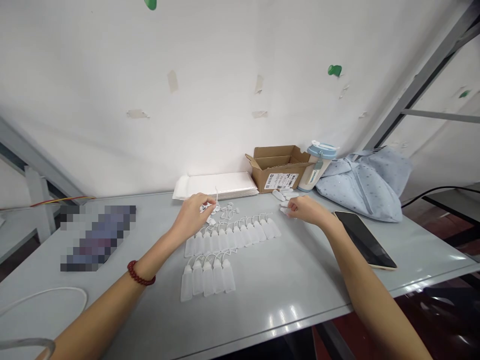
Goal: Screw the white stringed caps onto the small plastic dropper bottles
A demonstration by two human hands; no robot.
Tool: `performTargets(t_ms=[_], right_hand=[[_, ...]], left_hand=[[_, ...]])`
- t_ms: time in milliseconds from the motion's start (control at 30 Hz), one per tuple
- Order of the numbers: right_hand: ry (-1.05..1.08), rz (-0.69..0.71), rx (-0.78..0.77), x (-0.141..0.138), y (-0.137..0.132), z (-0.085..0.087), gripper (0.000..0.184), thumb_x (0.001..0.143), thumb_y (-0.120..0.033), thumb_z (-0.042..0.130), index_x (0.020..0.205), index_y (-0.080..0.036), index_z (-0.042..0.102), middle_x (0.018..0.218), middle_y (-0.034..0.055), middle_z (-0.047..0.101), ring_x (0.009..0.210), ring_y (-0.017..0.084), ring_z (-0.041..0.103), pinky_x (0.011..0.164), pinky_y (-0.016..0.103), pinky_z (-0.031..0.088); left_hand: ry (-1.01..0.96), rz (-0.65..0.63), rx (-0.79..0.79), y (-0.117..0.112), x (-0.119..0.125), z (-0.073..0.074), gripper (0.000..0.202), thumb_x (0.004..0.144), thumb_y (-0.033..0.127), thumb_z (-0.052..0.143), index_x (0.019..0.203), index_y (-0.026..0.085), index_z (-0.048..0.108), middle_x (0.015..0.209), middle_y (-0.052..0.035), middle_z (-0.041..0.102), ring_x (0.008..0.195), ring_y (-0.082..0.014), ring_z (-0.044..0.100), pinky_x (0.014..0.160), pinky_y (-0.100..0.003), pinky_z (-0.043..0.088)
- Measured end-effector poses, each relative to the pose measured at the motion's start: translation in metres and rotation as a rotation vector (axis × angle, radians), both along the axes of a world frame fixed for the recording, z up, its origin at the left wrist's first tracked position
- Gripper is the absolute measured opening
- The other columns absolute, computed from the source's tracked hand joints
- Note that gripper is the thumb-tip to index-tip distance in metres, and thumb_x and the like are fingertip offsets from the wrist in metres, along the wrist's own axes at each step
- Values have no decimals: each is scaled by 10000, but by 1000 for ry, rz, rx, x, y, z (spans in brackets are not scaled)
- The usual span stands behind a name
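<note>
My left hand (195, 214) is closed in a pinch above a loose pile of small white caps with thin straps (228, 211). A thin white strap (216, 194) sticks up from its fingertips; the cap end is hidden. Farther right, my right hand (303, 209) has its fingers closed on a small translucent bottle (284, 210), mostly covered by the fingers. More loose bottles (278, 195) lie just behind it. Between my hands lies a back row of bottles (234, 237) with white straps at their necks. A shorter front row of bottles (207, 278) lies nearer to me.
A stack of white padded envelopes (221, 184) and an open cardboard box (279, 172) stand along the wall. Beside the box are a blue-lidded cup (317, 167) and a light blue cloth bag (363, 187). A phone (363, 240) lies right; a white cable (80, 290) loops left.
</note>
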State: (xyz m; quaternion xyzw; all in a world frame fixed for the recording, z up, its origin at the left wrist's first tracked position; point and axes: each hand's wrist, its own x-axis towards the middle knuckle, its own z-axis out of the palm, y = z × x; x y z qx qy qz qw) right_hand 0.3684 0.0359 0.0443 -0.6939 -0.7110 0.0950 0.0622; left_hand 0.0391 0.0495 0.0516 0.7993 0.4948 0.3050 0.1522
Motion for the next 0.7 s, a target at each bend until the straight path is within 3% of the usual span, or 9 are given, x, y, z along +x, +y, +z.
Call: performTargets(t_ms=[100,200,333,533,700], right_hand=[[29,15,19,-1,-1,3,34,677,-143,632,711,-148,630,769,75,674,743,198,615,596,238,422],[99,48,111,-9,-5,9,104,760,-217,574,817,-148,628,843,77,674,790,194,611,665,259,441],[460,192,273,-39,-18,14,202,793,-349,572,863,-166,620,878,59,669,745,171,593,639,270,458],[725,420,68,-93,-49,13,208,815,-356,587,917,-181,637,909,44,667,727,141,573,638,255,467],[801,499,-15,-108,-62,9,182,792,-306,633,920,-177,647,866,33,652,774,149,576,677,263,473]], left_hand=[[-7,17,-21,-14,-6,-4,183,834,319,476,816,215,625,902,-39,675,855,-212,582,747,-339,451],[-56,37,-61,-29,-8,-4,191,829,341,485,815,219,631,905,-35,676,855,-210,583,709,-325,463],[-157,51,-156,-50,0,3,186,812,357,523,784,220,644,899,-24,689,782,-192,593,690,-315,471],[-335,-29,-226,-71,16,9,130,820,303,545,808,232,653,905,10,688,759,-158,590,686,-282,478],[-311,-106,-181,-78,17,11,130,829,227,524,799,225,650,882,9,686,795,-160,588,691,-277,454]])
